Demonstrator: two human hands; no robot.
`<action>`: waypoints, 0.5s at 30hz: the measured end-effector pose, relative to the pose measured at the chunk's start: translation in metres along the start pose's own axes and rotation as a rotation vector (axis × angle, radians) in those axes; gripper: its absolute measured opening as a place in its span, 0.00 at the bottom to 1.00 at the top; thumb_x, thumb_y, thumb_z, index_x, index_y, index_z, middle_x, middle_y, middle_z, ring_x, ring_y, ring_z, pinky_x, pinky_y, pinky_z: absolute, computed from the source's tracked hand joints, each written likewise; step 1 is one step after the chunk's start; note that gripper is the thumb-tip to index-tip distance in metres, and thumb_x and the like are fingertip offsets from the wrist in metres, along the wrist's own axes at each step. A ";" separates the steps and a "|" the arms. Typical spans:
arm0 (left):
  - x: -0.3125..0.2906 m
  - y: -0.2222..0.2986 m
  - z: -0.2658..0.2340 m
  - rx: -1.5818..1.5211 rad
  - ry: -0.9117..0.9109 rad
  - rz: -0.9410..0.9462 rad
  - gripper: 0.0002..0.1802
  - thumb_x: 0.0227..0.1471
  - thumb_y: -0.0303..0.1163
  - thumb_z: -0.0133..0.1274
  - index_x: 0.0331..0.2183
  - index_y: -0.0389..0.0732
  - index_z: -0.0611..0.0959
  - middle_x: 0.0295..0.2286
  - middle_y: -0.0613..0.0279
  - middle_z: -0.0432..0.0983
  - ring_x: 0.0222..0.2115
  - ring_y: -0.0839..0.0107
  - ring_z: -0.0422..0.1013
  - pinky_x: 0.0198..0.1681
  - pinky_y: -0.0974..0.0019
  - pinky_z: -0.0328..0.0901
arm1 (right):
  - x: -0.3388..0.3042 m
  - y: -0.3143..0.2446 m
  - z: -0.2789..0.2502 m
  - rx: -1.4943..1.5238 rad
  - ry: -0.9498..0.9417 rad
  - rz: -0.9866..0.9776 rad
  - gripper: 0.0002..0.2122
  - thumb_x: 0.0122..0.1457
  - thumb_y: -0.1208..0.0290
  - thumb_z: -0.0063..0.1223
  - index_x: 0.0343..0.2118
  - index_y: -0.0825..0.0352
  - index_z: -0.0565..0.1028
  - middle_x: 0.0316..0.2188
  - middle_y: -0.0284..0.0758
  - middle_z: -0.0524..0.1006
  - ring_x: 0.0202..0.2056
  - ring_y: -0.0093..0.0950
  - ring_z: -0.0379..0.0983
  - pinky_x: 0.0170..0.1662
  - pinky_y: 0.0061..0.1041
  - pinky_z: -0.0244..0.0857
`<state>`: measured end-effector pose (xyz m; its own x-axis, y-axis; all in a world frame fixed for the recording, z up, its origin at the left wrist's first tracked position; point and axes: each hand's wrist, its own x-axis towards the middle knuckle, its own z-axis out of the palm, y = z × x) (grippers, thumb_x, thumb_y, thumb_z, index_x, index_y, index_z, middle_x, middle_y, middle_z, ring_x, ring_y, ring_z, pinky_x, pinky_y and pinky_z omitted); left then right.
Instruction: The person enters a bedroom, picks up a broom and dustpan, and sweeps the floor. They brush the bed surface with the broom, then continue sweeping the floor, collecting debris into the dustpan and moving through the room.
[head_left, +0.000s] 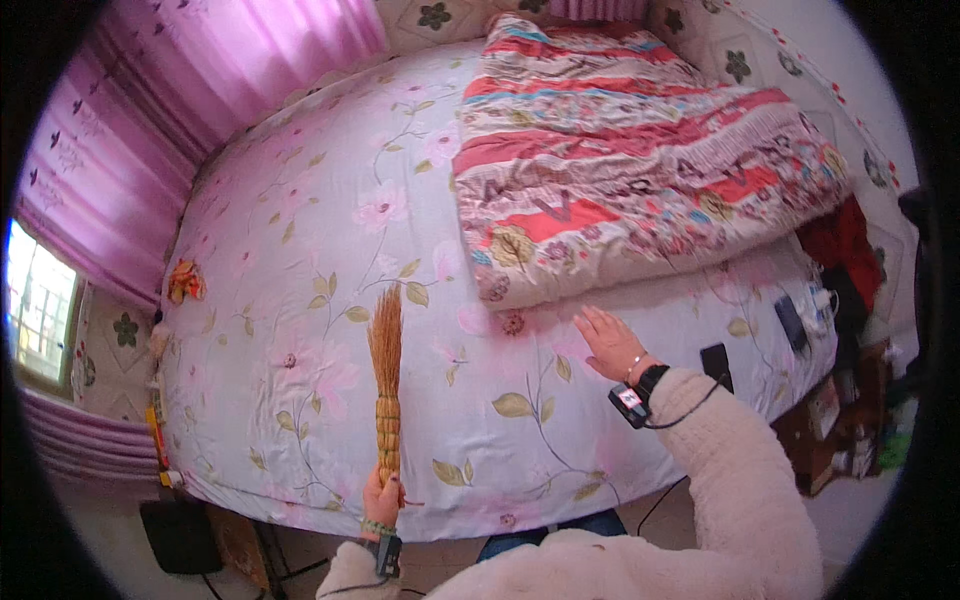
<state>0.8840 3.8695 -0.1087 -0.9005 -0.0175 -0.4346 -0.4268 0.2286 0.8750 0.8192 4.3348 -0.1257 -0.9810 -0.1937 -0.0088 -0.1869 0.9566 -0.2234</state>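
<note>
Grasps the broom (387, 365) by its handle in the left hand (383, 493), over the near part of the flowered sheet (240, 370), and points its bristles away from the body. Extends the right hand (612, 345), holding nothing, just beside the near edge of the quilt (640, 180); cannot tell whether touching the sheet. Wears a device (628, 404) on each wrist.

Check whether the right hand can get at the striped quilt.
Probably yes: the right hand looks empty and open, close to the near edge of the striped quilt, with only floral sheet showing between them.
</note>
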 end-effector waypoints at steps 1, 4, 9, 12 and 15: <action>-0.005 -0.004 -0.001 -0.014 0.020 -0.046 0.06 0.53 0.32 0.41 0.31 0.40 0.69 0.13 0.67 0.63 0.10 0.80 0.58 0.12 0.75 0.55 | 0.022 0.005 0.005 -0.059 0.021 -0.009 0.33 0.41 0.70 0.55 0.53 0.67 0.57 0.53 0.45 0.57 0.56 0.39 0.52 0.56 0.36 0.46; -0.026 -0.019 0.003 -0.052 0.105 -0.150 0.06 0.53 0.31 0.40 0.30 0.39 0.69 0.13 0.67 0.64 0.11 0.79 0.59 0.13 0.74 0.56 | 0.087 0.021 0.023 -0.217 0.088 -0.013 0.31 0.45 0.68 0.49 0.54 0.66 0.55 0.55 0.46 0.55 0.57 0.41 0.50 0.57 0.42 0.43; -0.081 -0.031 0.030 -0.160 0.347 -0.273 0.07 0.54 0.31 0.39 0.29 0.39 0.69 0.13 0.67 0.64 0.12 0.79 0.60 0.14 0.74 0.56 | 0.162 0.050 0.051 -0.354 0.053 -0.021 0.28 0.48 0.68 0.45 0.54 0.66 0.56 0.54 0.47 0.57 0.56 0.41 0.52 0.55 0.42 0.45; -0.107 -0.034 0.057 -0.052 0.471 -0.280 0.16 0.53 0.42 0.42 0.33 0.39 0.74 0.17 0.61 0.69 0.20 0.64 0.66 0.31 0.55 0.63 | 0.185 0.061 0.048 -0.256 -0.141 0.059 0.22 0.44 0.69 0.50 0.45 0.68 0.66 0.40 0.45 0.71 0.41 0.38 0.69 0.41 0.36 0.63; -0.111 -0.031 0.089 -0.007 0.527 -0.332 0.18 0.53 0.42 0.39 0.35 0.38 0.74 0.21 0.54 0.74 0.22 0.52 0.69 0.30 0.53 0.64 | 0.195 0.075 -0.004 -0.125 -0.223 -0.053 0.20 0.46 0.72 0.45 0.45 0.64 0.69 0.29 0.42 0.75 0.34 0.37 0.73 0.34 0.33 0.65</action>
<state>1.0051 3.9513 -0.1066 -0.6390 -0.5653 -0.5216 -0.6902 0.1222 0.7132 0.6141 4.3696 -0.1404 -0.9368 -0.2738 -0.2177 -0.2560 0.9607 -0.1068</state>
